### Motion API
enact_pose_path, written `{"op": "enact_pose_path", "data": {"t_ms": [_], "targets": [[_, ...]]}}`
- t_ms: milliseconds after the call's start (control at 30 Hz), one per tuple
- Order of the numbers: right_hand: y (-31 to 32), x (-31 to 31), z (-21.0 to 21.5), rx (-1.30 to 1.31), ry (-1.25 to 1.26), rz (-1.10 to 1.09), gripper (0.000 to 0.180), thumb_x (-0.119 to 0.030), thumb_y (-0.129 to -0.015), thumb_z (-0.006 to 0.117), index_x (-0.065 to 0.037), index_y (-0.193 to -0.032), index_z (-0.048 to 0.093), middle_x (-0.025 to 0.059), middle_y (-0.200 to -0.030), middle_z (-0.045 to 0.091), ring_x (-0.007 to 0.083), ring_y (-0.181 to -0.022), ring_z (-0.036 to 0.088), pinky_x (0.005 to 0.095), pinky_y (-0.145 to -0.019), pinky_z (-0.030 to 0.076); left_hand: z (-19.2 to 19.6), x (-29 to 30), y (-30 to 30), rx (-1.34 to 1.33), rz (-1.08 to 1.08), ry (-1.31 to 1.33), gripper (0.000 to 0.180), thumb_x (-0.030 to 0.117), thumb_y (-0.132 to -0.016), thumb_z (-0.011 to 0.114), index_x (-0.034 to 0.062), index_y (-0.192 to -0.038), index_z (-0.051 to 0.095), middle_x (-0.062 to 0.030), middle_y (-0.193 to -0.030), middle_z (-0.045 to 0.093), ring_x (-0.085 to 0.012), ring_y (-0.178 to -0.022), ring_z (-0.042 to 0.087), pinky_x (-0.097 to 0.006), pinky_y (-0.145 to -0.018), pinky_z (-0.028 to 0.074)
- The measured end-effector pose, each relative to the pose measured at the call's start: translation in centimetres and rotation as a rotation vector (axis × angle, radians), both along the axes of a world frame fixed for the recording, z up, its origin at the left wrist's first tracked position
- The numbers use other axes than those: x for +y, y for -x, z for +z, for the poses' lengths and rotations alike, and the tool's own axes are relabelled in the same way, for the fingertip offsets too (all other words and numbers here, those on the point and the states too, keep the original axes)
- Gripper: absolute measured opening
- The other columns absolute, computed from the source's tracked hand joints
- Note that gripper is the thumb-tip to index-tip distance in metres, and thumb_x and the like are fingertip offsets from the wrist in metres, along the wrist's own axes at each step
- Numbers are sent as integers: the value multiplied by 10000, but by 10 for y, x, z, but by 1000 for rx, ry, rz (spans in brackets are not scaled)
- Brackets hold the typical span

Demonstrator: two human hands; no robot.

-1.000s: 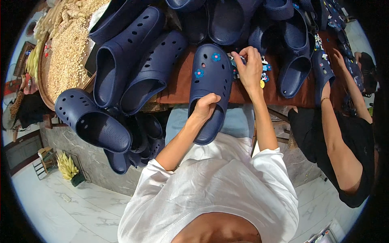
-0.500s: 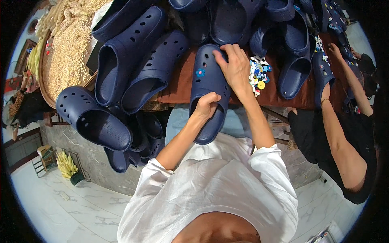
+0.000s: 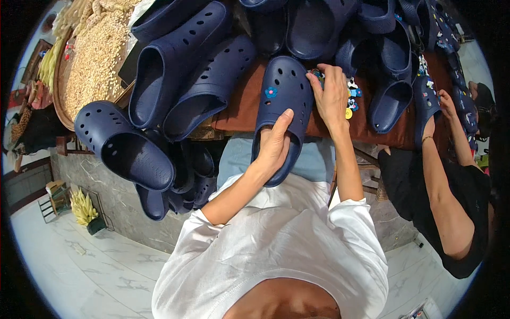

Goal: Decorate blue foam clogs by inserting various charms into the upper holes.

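The left hand has its grip closed around the heel end of a navy clog, thumb lying up along the sole side and fingers wrapped under the rim; the clog's toe rests on the brown cloth covering the table. The right hand sits just beyond and to the right of that grip, fingers bent down onto a small pile of coloured charms at the clog's right edge; whether it pinches one I cannot tell.

Room is tight. Left of the grip, large navy clogs crowd the cloth and spill over the table's near edge, one big one hanging out past it. Beyond the grip, more clogs fill the far side. Right of the grip a co-worker's arm reaches onto the table. The only open space is below the grip, over the person's lap.

The held clog is dark blue, with rows of round holes across its upper and a blue flower charm pressed into one hole near the left side.
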State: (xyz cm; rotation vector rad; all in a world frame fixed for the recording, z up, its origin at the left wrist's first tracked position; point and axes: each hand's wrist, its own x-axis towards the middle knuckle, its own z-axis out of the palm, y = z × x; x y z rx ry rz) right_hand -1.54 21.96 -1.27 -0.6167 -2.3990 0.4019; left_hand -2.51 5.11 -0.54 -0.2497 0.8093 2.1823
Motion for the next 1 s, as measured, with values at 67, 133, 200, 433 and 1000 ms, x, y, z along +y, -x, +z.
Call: {"op": "enact_pose_path", "data": {"t_ms": [67, 133, 200, 433, 1000], "targets": [[3, -8, 15, 25, 38, 79, 211, -211, -879, 685, -31, -986, 660, 132, -950, 603, 326, -931, 584, 428, -785, 465, 0, 2, -1, -6, 27, -2, 569, 136, -889, 703, 8, -1371, 428, -100, -1310, 546, -224, -1198, 540, -392, -1055, 431], [9, -15, 24, 51, 75, 150, 226, -225, -869, 692, -43, -1000, 668, 128, -964, 599, 316, -944, 578, 418, -797, 467, -2, 3, -1, -12, 45, -5, 541, 114, -897, 693, 15, -1363, 437, -96, -1302, 554, -220, -1190, 547, -392, -1051, 436], [17, -22, 27, -10, 157, 545, 234, -230, -867, 692, -57, -1024, 686, 121, -977, 600, 309, -949, 580, 388, -826, 465, -9, 3, -3, -22, 71, 11, 532, 79, -897, 679, 19, -1364, 431, -86, -1297, 556, -207, -1179, 556, -384, -1031, 450], [29, -25, 26, -145, 146, 681, 229, -298, -817, 732, -107, -943, 713, 86, -970, 595, 288, -952, 569, 391, -818, 476, -19, -2, -1, -32, 47, 33, 494, 59, -889, 676, 8, -1329, 458, -81, -1247, 576, -195, -1138, 576, -371, -1008, 466], [-23, 10, -2, 129, 39, 45, 178, -108, -919, 619, -18, -1073, 629, 162, -1070, 595, 329, -1021, 560, 407, -902, 424, -11, -3, 0, 17, 17, 10, 633, 146, -885, 716, -42, -1397, 396, -122, -1322, 527, -202, -1197, 535, -338, -1034, 434]]}}
